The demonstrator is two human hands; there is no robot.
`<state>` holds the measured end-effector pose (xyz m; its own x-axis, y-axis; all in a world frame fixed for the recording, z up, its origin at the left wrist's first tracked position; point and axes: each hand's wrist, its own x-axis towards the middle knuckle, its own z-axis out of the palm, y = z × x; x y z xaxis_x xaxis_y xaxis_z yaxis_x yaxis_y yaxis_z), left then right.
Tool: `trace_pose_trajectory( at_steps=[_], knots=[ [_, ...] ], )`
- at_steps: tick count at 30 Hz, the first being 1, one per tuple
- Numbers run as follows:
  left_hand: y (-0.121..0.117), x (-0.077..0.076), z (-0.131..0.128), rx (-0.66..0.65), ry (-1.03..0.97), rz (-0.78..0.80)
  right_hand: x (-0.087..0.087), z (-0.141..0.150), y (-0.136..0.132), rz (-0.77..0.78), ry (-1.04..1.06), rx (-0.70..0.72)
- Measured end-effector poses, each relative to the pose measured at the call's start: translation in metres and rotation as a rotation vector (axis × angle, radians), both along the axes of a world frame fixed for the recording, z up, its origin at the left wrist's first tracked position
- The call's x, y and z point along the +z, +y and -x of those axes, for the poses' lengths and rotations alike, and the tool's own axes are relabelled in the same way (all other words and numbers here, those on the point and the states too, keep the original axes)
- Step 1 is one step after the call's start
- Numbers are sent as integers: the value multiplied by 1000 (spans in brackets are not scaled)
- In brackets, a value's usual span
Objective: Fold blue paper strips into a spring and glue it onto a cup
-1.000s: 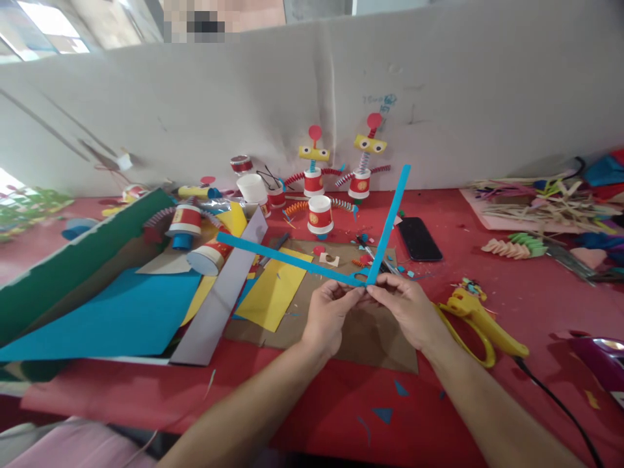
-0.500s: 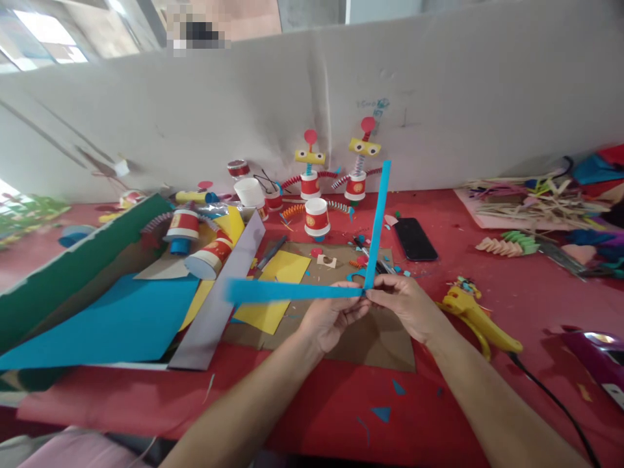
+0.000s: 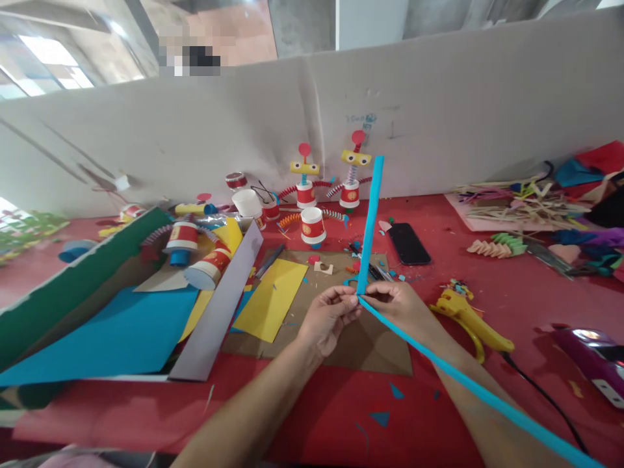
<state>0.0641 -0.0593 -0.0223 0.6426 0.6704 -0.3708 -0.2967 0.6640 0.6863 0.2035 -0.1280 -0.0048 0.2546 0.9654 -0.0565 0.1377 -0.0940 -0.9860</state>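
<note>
My left hand (image 3: 325, 320) and right hand (image 3: 404, 309) meet above the cardboard (image 3: 373, 351), the fingers of both nearly closed, pinching the blue strips (image 3: 371, 221) at the corner where they join. One strip stands upright from my grip; the other slants down to the right, passing in front of my right forearm. To the left, a yellow sheet (image 3: 273, 300) lies on the cardboard, near the green box (image 3: 95, 270). Beyond, a cup (image 3: 312, 227) with spring arms stands on the red desk (image 3: 507, 292), two figures (image 3: 350, 194) behind it. Rightward lie a phone (image 3: 410, 244) and, near my forearm, a glue gun (image 3: 472, 322).
</note>
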Motion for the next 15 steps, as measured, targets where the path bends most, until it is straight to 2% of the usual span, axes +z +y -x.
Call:
trace_pose_trajectory(
  at_steps=[6, 10, 12, 15],
  knots=[
    [-1, 3, -2, 112, -4, -38, 0, 8, -1, -83, 76, 26],
    [-4, 2, -4, 204, -77, -101, -5, 17, -1, -127, 45, -109],
    [-5, 2, -4, 207, -104, -114, -8, 19, -1, -167, 47, -185],
    [-4, 5, -1, 135, -87, -86, -11, 16, 0, -182, 75, -199]
  ],
)
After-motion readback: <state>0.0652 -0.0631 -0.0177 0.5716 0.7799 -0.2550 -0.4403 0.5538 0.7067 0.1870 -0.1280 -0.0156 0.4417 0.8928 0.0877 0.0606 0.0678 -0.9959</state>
